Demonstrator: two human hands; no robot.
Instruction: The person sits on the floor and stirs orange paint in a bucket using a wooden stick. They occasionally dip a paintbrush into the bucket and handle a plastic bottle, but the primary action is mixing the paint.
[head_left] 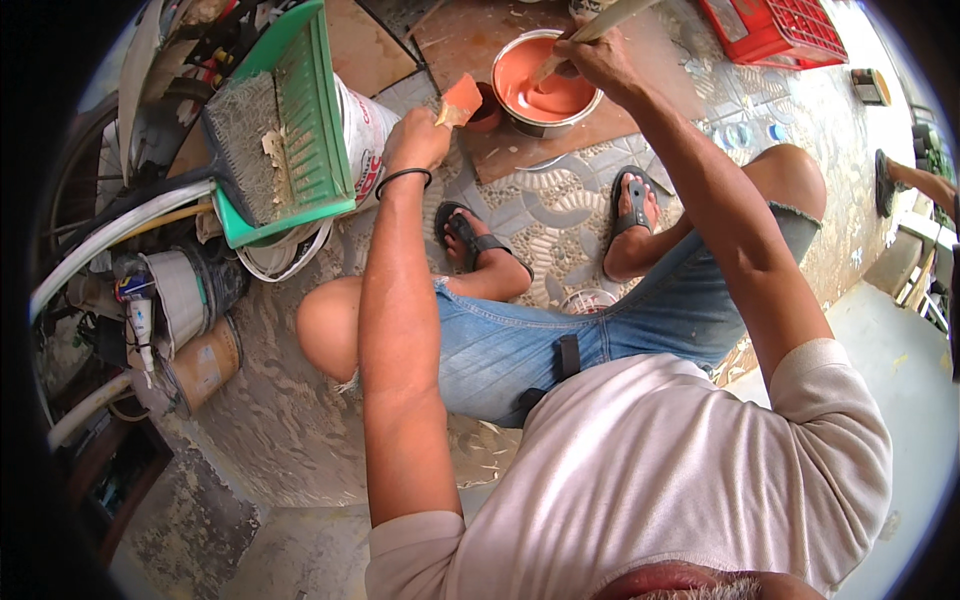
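Observation:
A round tub [548, 128] of thick orange paint stands on a brown board. My right hand [597, 62] is closed around a pale wooden stick [622, 14], whose lower end dips into the paint. To the left of the tub, my left hand [418, 142] is closed on a flat orange-coated piece [461, 101] with a pale yellowish edge. Its exact kind I cannot make out. Between that piece and the tub stands a small reddish-brown cup [484, 112], partly hidden.
A green dustpan [318, 120] with a grey broom head [245, 140] rests by a white bucket [366, 130] on the left. The brown board [500, 160] lies on patterned tiles. A red crate [785, 30] and an open can [870, 87] stand at the far right.

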